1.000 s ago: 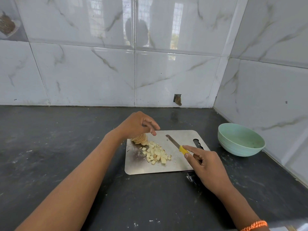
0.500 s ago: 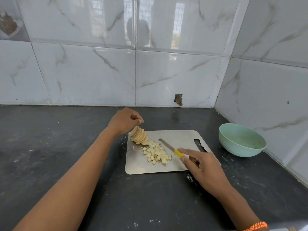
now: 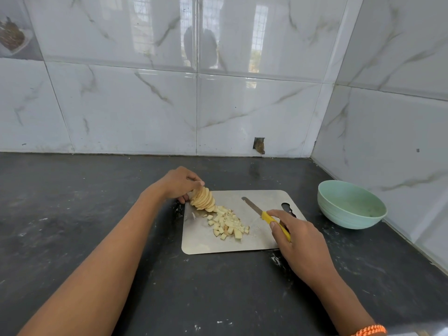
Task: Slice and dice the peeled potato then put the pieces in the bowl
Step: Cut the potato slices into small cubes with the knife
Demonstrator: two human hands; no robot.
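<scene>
A steel cutting board (image 3: 261, 202) lies on the dark counter. A fanned stack of potato slices (image 3: 203, 200) leans at the board's far left corner, and my left hand (image 3: 178, 184) pinches its left end with thumb and fingers. Just right of the stack lies a heap of diced potato (image 3: 226, 224). My right hand (image 3: 297, 236) grips the yellow handle of a serrated knife (image 3: 252, 206), whose blade points away over the board, right of the dice. A pale green bowl (image 3: 351, 204) stands to the right of the board and looks empty.
The black stone counter (image 3: 72, 214) stretches left and toward me. Tiled walls close off the back and the right side, meeting in a corner behind the bowl. A small hole (image 3: 259, 145) shows in the back wall.
My left hand drew back left off the stack, then closed on the slices' left end. My right hand took hold of the knife handle, and the knife shifted slightly left.
</scene>
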